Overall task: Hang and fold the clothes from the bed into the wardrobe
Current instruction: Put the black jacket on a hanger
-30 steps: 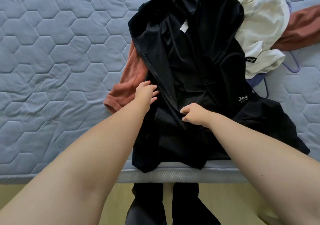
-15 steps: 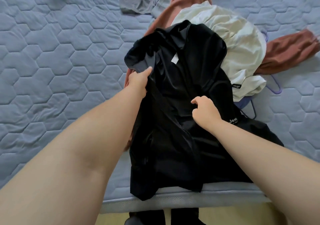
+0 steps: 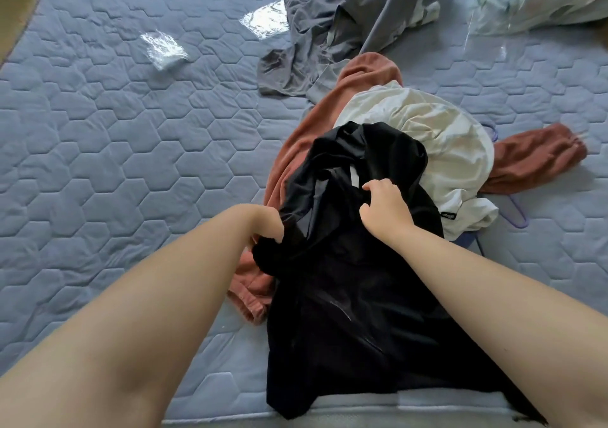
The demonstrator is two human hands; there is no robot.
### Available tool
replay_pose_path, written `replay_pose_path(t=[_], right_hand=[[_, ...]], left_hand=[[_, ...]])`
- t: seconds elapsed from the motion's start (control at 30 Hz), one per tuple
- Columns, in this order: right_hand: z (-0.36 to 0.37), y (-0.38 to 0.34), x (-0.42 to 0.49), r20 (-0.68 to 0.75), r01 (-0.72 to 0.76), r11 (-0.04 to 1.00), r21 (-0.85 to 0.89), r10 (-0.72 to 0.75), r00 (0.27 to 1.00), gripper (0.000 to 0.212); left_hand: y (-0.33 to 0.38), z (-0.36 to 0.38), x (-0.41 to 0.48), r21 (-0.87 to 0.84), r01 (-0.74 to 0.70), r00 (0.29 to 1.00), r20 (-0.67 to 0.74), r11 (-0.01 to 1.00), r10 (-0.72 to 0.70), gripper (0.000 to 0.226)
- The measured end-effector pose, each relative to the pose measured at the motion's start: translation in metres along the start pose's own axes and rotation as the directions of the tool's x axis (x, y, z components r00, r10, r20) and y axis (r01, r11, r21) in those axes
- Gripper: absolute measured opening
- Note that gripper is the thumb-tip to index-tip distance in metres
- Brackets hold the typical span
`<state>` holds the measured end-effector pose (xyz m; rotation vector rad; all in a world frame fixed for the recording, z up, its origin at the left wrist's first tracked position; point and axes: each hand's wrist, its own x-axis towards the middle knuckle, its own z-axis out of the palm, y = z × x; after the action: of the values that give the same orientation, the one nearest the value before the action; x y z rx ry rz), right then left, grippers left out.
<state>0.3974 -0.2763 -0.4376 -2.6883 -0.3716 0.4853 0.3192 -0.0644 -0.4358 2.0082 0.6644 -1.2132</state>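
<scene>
Mattress (image 3: 98, 164): 2 hands (image 3: 268, 226) (image 3: 385, 207) grip 1 blk jacket (image 3: 345, 312); 2 shiny pkts (image 3: 163, 50) (image 3: 265, 19).

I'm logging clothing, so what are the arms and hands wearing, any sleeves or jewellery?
The left arm and right arm are bare, no sleeve in view. The left hand and right hand wear no gloves; no watch, bracelet or ring shows.

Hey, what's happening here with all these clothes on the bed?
A person is sorting clothes on a bed. Both hands grip the black jacket at the near edge of the mattress: the left hand bunches its front edge, the right hand pinches fabric near the collar. The jacket lies partly on a rust-coloured garment and a cream garment; a grey garment sits farther back. A purple hanger pokes out beside the cream one, unused.
</scene>
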Motion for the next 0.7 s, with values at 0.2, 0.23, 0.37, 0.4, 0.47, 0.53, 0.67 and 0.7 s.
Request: replay_pose_path(t=[0.2, 0.23, 0.37, 0.4, 0.47, 0.53, 0.67, 0.7], right_hand=[[0.020, 0.007, 0.016, 0.011, -0.050, 0.998, -0.033, 0.050, 0.999, 0.036], [0.024, 0.010, 0.018, 0.022, -0.052, 0.998, -0.037, 0.053, 0.998, 0.032], [0.033, 0.018, 0.031, 0.127, -0.021, 0.996, -0.081, 0.031, 0.991, 0.038], [0.034, 0.019, 0.035, 0.163, -0.014, 0.993, -0.119, 0.033, 0.986, 0.040], [0.035, 0.019, 0.046, 0.220, -0.011, 0.981, -0.195, 0.055, 0.974, 0.045], [0.035, 0.016, 0.059, 0.224, -0.048, 0.977, -0.209, 0.096, 0.970, 0.049], [0.033, 0.012, 0.070, 0.154, -0.149, 0.989, -0.024, 0.151, 0.977, 0.050], [0.032, 0.013, 0.069, 0.097, -0.167, 0.981, 0.100, 0.158, 0.983, 0.038]], left_hand=[[0.002, 0.007, 0.027, 0.146, -0.084, 0.862, -0.486, 0.986, 0.145, 0.038], [0.005, 0.009, 0.032, 0.118, -0.117, 0.867, -0.472, 0.986, 0.159, 0.041], [0.009, 0.023, 0.051, 0.088, -0.192, 0.902, -0.377, 0.977, 0.211, 0.050], [0.009, 0.026, 0.055, 0.079, -0.200, 0.902, -0.374, 0.977, 0.215, 0.051], [0.010, 0.029, 0.062, 0.058, -0.212, 0.902, -0.372, 0.976, 0.218, 0.050], [0.011, 0.032, 0.067, 0.049, -0.230, 0.896, -0.379, 0.972, 0.231, 0.050], [0.016, 0.031, 0.072, 0.002, -0.286, 0.852, -0.456, 0.958, 0.256, 0.052], [0.018, 0.031, 0.072, -0.023, -0.300, 0.834, -0.492, 0.954, 0.250, 0.055]])
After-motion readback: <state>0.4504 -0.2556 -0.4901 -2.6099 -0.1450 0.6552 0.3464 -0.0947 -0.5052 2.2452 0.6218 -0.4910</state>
